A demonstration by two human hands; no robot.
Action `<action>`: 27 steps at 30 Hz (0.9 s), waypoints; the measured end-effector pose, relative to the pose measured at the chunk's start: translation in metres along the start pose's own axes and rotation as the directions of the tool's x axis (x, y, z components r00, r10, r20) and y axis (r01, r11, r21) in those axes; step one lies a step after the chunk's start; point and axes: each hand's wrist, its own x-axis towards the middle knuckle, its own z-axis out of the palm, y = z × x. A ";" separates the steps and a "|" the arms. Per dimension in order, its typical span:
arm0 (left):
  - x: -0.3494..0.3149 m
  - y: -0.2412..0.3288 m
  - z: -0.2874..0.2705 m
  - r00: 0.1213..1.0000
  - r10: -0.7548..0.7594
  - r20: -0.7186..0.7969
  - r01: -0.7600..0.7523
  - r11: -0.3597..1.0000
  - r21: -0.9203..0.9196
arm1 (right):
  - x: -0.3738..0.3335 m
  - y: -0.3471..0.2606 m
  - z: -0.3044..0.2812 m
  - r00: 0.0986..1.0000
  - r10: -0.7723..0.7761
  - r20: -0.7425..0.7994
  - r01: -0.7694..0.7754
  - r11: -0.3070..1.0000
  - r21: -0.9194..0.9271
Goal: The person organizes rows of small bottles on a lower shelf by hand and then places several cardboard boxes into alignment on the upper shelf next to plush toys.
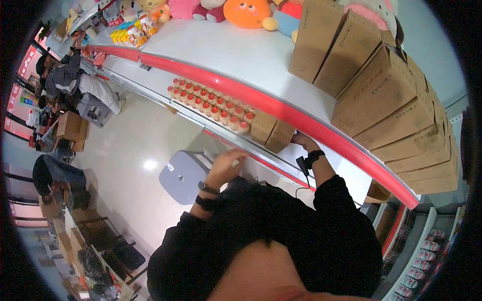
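Two small brown boxes (263,127) are set close side by side on the low shelf (158,79). They are lined up at the right end of the red-topped bottles (224,117). Straight sides and square corners can be seen.

It's a shop: shelves (216,50) display bottles (216,111) and plush toys (246,13).

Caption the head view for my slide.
Right hand at two cardboard boxes beside red-capped bottles on a shelf; left hand in front of it.

head-worn fisheye, looking down, wide view
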 end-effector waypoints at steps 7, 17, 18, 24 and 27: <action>0.013 0.002 -0.013 0.997 0.075 -0.004 -0.075 0.996 0.046 | -0.018 -0.004 0.015 0.993 0.067 -0.094 -0.090 0.962 -0.257; 0.036 -0.025 -0.023 0.993 0.105 -0.055 -0.106 0.994 -0.015 | -0.159 -0.150 0.060 0.972 0.183 -0.149 -0.225 0.527 -0.819; 0.043 -0.022 -0.024 0.995 0.099 -0.033 -0.100 0.994 -0.046 | -0.178 -0.165 0.063 0.957 0.247 -0.150 -0.255 0.479 -0.840; 0.065 -0.022 -0.021 0.982 0.182 -0.043 -0.179 0.982 0.056 | -0.232 -0.276 0.111 0.925 -0.102 0.367 0.287 0.820 -0.496; 0.073 -0.026 -0.019 0.976 0.210 0.055 -0.214 0.974 0.068 | -0.249 -0.318 0.122 0.739 -0.587 0.329 0.671 0.679 -0.296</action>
